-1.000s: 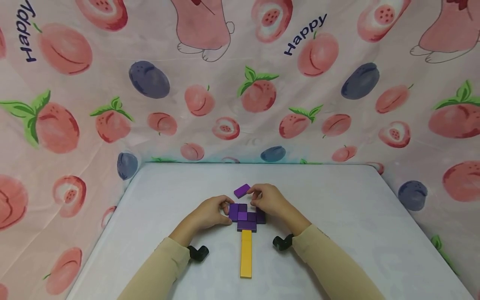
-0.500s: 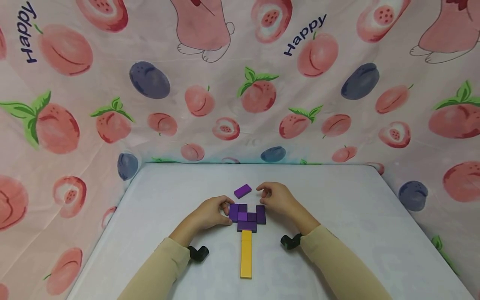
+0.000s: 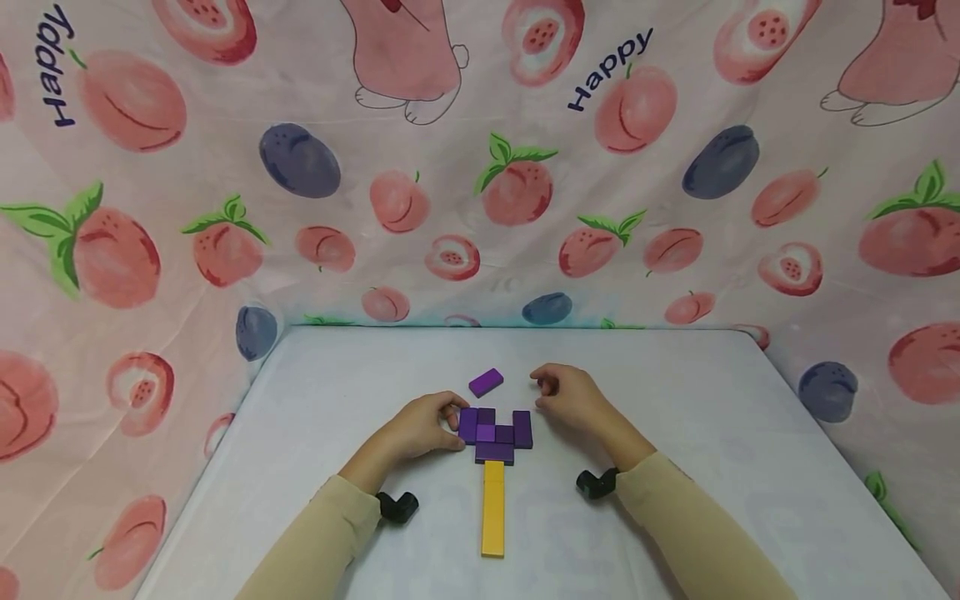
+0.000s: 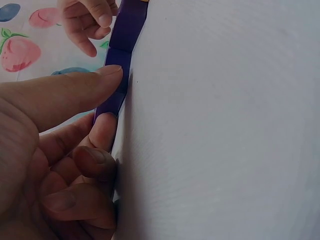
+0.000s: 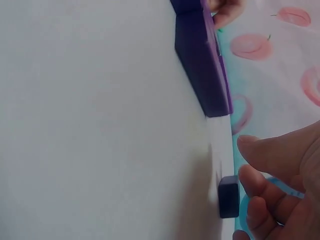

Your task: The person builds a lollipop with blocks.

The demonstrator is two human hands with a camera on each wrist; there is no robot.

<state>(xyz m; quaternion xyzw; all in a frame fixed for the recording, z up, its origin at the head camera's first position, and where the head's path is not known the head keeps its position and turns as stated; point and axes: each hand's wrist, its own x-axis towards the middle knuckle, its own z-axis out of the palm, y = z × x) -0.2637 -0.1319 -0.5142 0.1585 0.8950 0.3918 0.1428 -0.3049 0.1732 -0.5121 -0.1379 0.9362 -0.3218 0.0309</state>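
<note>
Several purple blocks are set edge to edge on the white table, with an upright purple block [image 3: 522, 429] at their right side. My left hand [image 3: 420, 427] pinches the leftmost purple block [image 3: 467, 426], its thumb at the near end and index finger at the far end. In the left wrist view, that block [image 4: 111, 104] shows between thumb and index finger. Off to the right, my right hand [image 3: 573, 397] hovers with loosely bent fingers, holding nothing. A loose purple block [image 3: 486, 382] lies slanted beyond the group, apart from both hands.
Below the purple group runs a straight yellow strip [image 3: 492, 510], apparently made of yellow blocks. The white table [image 3: 675, 400] ends at a fruit-printed cloth [image 3: 465, 167] behind. Black wrist devices [image 3: 397, 507] sit at both cuffs.
My right hand has drawn away to the right from the purple blocks, uncovering the right-hand one. The loose block shifted barely, if at all. My left hand has stayed in place.
</note>
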